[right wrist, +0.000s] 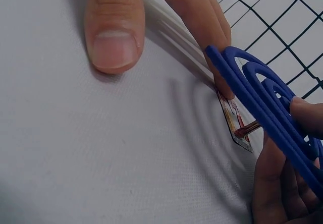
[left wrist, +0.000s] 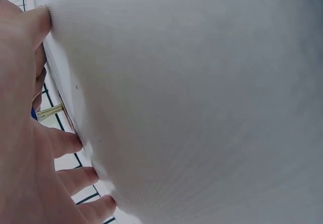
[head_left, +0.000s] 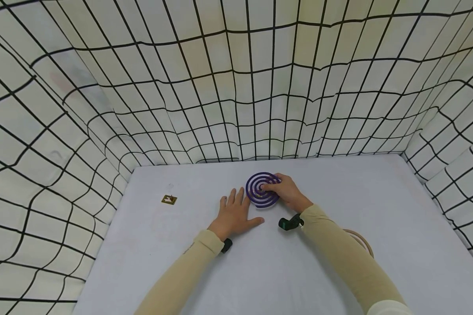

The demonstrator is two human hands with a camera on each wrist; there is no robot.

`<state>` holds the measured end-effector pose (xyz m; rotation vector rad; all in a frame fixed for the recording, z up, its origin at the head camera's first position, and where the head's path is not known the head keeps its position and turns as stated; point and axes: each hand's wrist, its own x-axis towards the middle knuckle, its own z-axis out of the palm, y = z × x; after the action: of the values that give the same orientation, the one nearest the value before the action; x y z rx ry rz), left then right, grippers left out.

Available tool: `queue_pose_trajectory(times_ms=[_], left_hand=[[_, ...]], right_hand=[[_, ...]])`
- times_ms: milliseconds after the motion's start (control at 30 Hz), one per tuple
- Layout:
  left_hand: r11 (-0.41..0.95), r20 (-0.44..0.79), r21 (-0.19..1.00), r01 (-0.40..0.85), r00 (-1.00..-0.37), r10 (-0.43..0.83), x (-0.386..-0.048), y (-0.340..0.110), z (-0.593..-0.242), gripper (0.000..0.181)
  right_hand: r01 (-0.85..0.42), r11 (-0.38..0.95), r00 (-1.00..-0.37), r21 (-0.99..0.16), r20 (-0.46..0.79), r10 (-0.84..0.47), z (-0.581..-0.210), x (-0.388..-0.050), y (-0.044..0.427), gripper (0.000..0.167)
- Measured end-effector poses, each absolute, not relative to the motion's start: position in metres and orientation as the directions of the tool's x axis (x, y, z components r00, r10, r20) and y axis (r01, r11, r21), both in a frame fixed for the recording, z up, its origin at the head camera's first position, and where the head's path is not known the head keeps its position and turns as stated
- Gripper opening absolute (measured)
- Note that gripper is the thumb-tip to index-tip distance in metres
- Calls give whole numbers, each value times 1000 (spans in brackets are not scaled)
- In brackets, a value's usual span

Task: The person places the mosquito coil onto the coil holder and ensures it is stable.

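A blue-purple spiral coil (head_left: pixel 256 202) (right wrist: pixel 252 103) is held tilted above the white surface by my right hand (head_left: pixel 289 192), its thumb (right wrist: pixel 308 117) near the centre and other fingers beneath. Under the coil stands a small metal plate (right wrist: pixel 229 115) with a thin upright stem (right wrist: pixel 248 129) (left wrist: pixel 50 112); the coil hides the stem's upper end. My left hand (head_left: pixel 234 216) (left wrist: pixel 25 133) rests on the surface with fingers spread and straight, its index finger touching the plate's edge in the right wrist view.
A small gold-coloured plate (head_left: pixel 169 199) lies at the left of the white table (head_left: pixel 142 245). Beside the right forearm is a curved tan item (head_left: pixel 362 239), partly hidden by the sleeve. Black netting (head_left: pixel 254 87) over white cloth stands behind and along both sides.
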<state>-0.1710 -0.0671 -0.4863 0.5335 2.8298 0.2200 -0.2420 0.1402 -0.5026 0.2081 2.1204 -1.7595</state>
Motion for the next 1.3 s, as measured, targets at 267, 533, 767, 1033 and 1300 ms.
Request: queue_pose_trajectory(times_ms=[267, 533, 767, 1033, 1300], left_hand=[[923, -232, 199, 329, -900, 370, -170, -68, -484, 101], [927, -251, 207, 313, -899, 359, -172, -68, -487, 101], [927, -249, 207, 313, -899, 359, -172, -69, -488, 101], [927, -252, 215, 308, -899, 358, -171, -69, -487, 101], [928, -262, 224, 297, -899, 351, -172, -69, -488, 101]], right_hand=[[361, 200, -910, -911, -391, -138, -501, -242, 141, 88], [388, 200, -900, -900, -416, -129, -503, -245, 141, 92], [390, 192, -898, -900, -419, -136, -503, -245, 141, 90], [399, 180, -894, -899, -425, -143, -502, -245, 141, 92], [414, 185, -886, -891, -442, -144, -501, -245, 140, 95]])
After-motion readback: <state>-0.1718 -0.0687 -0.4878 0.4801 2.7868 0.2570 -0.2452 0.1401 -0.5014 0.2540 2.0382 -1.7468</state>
